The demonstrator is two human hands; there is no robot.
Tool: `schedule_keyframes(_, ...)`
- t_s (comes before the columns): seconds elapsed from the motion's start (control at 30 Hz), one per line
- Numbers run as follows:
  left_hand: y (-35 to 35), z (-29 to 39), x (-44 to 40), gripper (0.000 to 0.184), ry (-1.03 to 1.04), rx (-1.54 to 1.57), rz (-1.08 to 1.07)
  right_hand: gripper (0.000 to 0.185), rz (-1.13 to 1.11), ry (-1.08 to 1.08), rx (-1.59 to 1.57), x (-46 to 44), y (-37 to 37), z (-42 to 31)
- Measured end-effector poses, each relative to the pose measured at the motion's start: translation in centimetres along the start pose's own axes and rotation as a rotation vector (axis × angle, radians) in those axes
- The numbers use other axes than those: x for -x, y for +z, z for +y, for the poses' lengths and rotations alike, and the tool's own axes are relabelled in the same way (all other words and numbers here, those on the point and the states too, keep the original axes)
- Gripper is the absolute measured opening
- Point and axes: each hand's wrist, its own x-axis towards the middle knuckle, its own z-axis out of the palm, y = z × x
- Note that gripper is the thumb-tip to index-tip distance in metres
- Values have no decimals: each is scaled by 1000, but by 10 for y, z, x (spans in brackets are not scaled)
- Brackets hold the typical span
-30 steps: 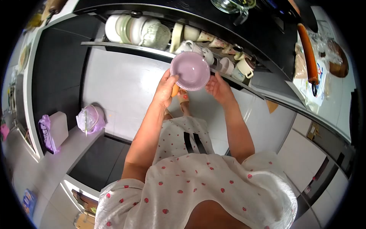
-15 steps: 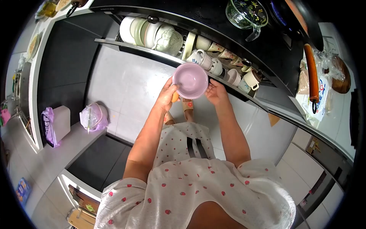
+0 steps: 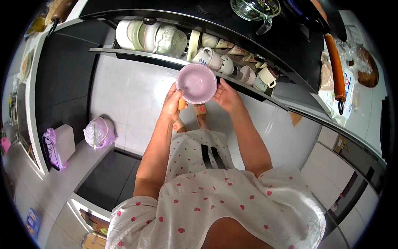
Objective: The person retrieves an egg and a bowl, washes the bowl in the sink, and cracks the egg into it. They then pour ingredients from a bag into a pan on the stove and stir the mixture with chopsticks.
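A pink bowl [image 3: 196,84] with a beaded rim is held in front of me above the floor, its inside facing up. My left hand [image 3: 171,103] grips its left edge. A small orange-tan rounded thing [image 3: 181,103], egg-like in shape, is tucked in the same hand under the rim; most of it is hidden by the fingers. At the bowl's right side, my right hand [image 3: 228,96] is open, fingertips close to the rim. I cannot tell whether they touch it. Just beyond the bowl stands a pulled-out drawer [image 3: 163,59] of dishes.
Plates [image 3: 127,35], a pale green bowl [image 3: 171,40] and several cups [image 3: 246,74] fill the drawer. Above it, a glass pot [image 3: 255,9] stands on the black cooktop, near a pan's orange handle [image 3: 335,68]. A purple-lined basket [image 3: 99,132] sits at left.
The view has shifted slightly, so the drawer and cooktop appear farther left and up. The bowl stays in my left hand, with my right hand open beside it.
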Motion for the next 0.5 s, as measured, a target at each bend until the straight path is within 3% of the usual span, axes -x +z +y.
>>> schedule_keyframes(0.03,1,2,1,38,-6,1,-5,44,-109,49,160,7,1,-2)
schedule_keyframes(0.17,13,11,4,37,19,-34,-53,50,-135,-29,449,45,21,-17)
schedule_keyframes(0.23,23,12,1,38,13,17,-125,47,-104,-147,800,59,32,-22)
schedule_keyframes(0.43,63,3,-7,43,-66,118,-184,52,-152,-191,541,55,10,-44)
schedule_keyframes(0.5,71,-5,-14,34,-62,110,-218,46,-150,-200,476,55,-2,-52)
